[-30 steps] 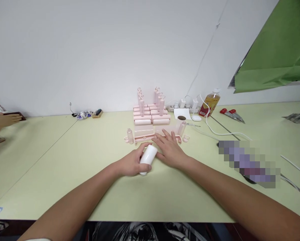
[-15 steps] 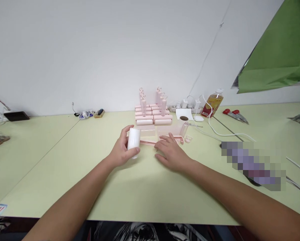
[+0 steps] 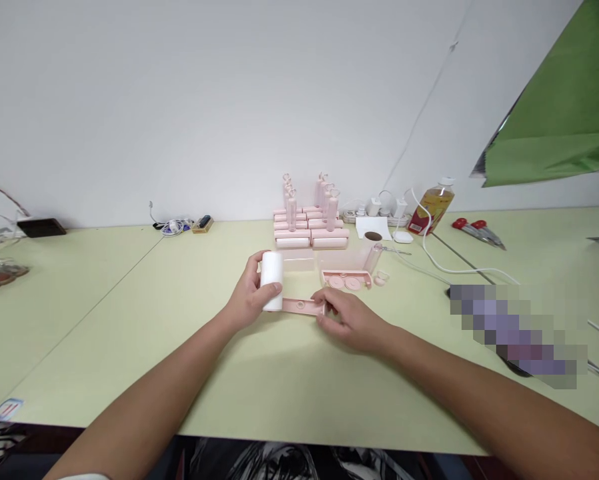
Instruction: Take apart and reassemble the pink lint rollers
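Note:
My left hand [image 3: 252,293] is closed around a white roll [image 3: 272,280], held upright above the table. My right hand [image 3: 347,319] pinches the right end of a pink plastic tray [image 3: 302,306], a long shallow piece whose left end passes behind the roll. Just beyond my right hand lies another pink tray [image 3: 345,280] with two round pink discs in it. A small pink ring piece [image 3: 381,278] rests beside that tray. Clear plastic covers [image 3: 299,260] lie farther back, and a clear pink tube [image 3: 373,257] stands to their right.
At the back are stacked pink rollers [image 3: 329,238] and several upright clear pink handles [image 3: 292,210]. A brown-cored roll [image 3: 373,237], white chargers with cables [image 3: 399,210], a drink bottle [image 3: 431,208] and red-capped tools [image 3: 478,232] are to the right. A small box [image 3: 202,225] lies left.
My right hand has closed on the end of the pink tray and drawn it nearer to me. The white roll stays in my left hand.

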The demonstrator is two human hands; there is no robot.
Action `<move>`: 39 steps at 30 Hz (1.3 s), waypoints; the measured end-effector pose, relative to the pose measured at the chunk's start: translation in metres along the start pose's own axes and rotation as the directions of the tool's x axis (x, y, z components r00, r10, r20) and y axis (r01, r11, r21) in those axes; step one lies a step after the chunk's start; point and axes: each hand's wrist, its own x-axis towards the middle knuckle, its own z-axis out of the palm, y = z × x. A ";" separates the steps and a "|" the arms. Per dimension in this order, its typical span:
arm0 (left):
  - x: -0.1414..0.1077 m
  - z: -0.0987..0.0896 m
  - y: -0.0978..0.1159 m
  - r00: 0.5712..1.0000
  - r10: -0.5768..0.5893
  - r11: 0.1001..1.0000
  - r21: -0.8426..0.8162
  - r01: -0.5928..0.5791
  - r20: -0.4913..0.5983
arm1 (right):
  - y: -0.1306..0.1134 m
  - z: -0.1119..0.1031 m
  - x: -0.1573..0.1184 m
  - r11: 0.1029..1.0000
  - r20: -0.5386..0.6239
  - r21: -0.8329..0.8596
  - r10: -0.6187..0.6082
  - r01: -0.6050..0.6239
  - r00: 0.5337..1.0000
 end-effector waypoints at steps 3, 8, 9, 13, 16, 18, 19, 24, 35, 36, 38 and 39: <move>0.000 0.004 0.003 0.995 -0.095 0.995 -0.024 0.095 0.022 | 0.001 -0.003 0.000 0.990 -0.099 0.136 0.054 -0.040 0.994; -0.001 0.015 -0.004 0.982 -0.137 0.990 -0.019 0.141 0.130 | 0.002 0.004 0.002 0.881 -0.061 0.442 0.219 -0.170 0.974; -0.001 0.017 -0.006 0.978 -0.133 0.990 -0.019 0.138 0.158 | 0.002 0.006 0.003 0.839 -0.034 0.505 0.256 -0.204 0.966; -0.004 0.020 -0.010 0.939 -0.172 0.983 -0.007 0.183 0.298 | 0.001 0.010 0.005 0.694 0.043 0.654 0.362 -0.300 0.931; -0.004 0.019 -0.009 0.911 -0.195 0.978 -0.003 0.211 0.364 | 0.000 0.011 0.006 0.627 0.074 0.700 0.411 -0.341 0.909; -0.005 0.018 -0.008 0.891 -0.214 0.972 -0.005 0.236 0.400 | 0.000 0.012 0.007 0.574 0.105 0.735 0.429 -0.361 0.897; -0.005 0.018 -0.008 0.881 -0.224 0.968 -0.007 0.249 0.417 | 0.000 0.013 0.007 0.546 0.120 0.753 0.434 -0.367 0.893; -0.005 0.018 -0.009 0.854 -0.222 0.962 -0.035 0.270 0.470 | 0.000 0.015 0.006 0.463 0.193 0.792 0.430 -0.399 0.882; -0.005 0.011 -0.004 0.809 -0.146 0.983 -0.009 0.184 0.569 | -0.009 0.011 0.002 0.351 0.332 0.826 0.332 -0.442 0.883; -0.005 0.010 -0.004 0.809 -0.142 0.987 0.023 0.158 0.571 | -0.010 0.010 0.001 0.314 0.369 0.830 0.312 -0.462 0.875; -0.006 0.007 -0.002 0.809 -0.114 0.993 0.077 0.085 0.576 | -0.010 0.008 0.000 0.250 0.435 0.831 0.266 -0.498 0.860; -0.006 0.005 -0.001 0.807 -0.093 0.994 0.106 0.038 0.583 | -0.009 0.007 0.000 0.228 0.462 0.829 0.236 -0.511 0.855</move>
